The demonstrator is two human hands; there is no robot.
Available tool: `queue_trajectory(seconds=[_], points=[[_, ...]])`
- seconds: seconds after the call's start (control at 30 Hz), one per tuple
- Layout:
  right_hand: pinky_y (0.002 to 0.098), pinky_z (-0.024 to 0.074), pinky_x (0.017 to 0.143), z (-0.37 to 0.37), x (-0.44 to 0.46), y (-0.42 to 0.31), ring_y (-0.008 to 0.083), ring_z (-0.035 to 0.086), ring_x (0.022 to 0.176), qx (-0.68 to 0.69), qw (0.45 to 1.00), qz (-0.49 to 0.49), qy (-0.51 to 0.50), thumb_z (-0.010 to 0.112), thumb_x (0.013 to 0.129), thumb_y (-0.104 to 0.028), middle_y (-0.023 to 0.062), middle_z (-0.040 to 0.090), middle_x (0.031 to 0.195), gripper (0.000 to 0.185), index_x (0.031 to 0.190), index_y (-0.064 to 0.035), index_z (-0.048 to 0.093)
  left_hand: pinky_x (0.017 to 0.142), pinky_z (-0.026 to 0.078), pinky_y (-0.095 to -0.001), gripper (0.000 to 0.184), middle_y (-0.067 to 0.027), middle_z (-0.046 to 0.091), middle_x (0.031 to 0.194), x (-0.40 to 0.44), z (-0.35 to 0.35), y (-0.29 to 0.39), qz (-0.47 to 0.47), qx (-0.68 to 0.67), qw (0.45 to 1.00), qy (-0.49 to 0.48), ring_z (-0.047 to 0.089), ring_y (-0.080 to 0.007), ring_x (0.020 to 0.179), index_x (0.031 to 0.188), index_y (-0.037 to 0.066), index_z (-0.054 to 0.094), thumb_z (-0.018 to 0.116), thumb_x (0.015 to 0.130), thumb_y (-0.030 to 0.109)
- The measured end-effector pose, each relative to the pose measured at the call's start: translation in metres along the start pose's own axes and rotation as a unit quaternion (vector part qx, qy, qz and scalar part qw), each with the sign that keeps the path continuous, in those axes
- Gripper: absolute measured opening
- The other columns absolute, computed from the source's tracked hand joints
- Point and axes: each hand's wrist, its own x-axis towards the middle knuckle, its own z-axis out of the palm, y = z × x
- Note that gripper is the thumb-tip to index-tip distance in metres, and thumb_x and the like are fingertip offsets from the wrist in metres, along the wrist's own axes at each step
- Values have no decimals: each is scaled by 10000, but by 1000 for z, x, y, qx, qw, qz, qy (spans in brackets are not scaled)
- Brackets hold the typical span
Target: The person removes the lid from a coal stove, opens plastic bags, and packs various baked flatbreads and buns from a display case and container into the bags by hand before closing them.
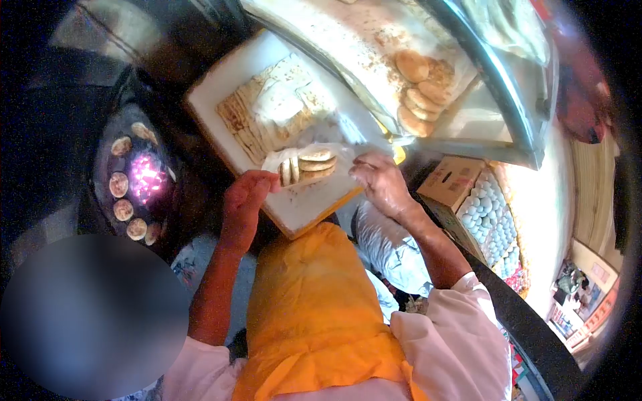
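Note:
A thin, see-through plastic bag with several round flatbreads in it is stretched between my two hands, low over a white box. My left hand is closed in a pinch at the bag's left edge. On the opposite side, my right hand has its fingers closed on the bag's other edge. Beyond the bag, inside the box, lies a stack of square, browned flatbreads with a white sheet or bag on top.
On the left, several round breads ring glowing coals in a dark oven. A glass-fronted counter at upper right holds more round breads. Egg trays stand beside a cardboard box. A blurred round patch covers the lower left.

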Motion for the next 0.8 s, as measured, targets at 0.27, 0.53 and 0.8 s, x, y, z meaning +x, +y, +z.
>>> queue_trajectory(seconds=[0.27, 0.53, 0.8], points=[[439, 464, 915, -6, -6, -10, 307, 598, 1093, -59, 998, -35, 11, 704, 763, -65, 97, 648, 1128, 176, 934, -105, 704, 847, 474, -271, 240, -27, 660, 910, -11, -6, -6, -14, 82, 997, 12, 594, -117, 876, 1016, 10, 673, 575, 961, 222], [450, 451, 961, -11, -1, -5, 337, 579, 1134, -33, 999, 28, -17, 694, 785, -49, 134, 639, 1171, 189, 967, -98, 709, 838, 480, -286, 277, -43, 658, 925, -5, -7, -6, 0, 75, 997, -34, 602, -141, 887, 1071, 29, 664, 567, 951, 258], [464, 494, 930, -35, 49, 21, 415, 583, 1062, -112, 973, 153, 132, 737, 815, -171, 245, 581, 1188, 414, 1194, -47, 626, 968, 460, -332, 275, -93, 615, 1090, -10, 27, -27, -54, -6, 988, -141, 590, -200, 1090, 1093, 9, 624, 574, 880, 177]])
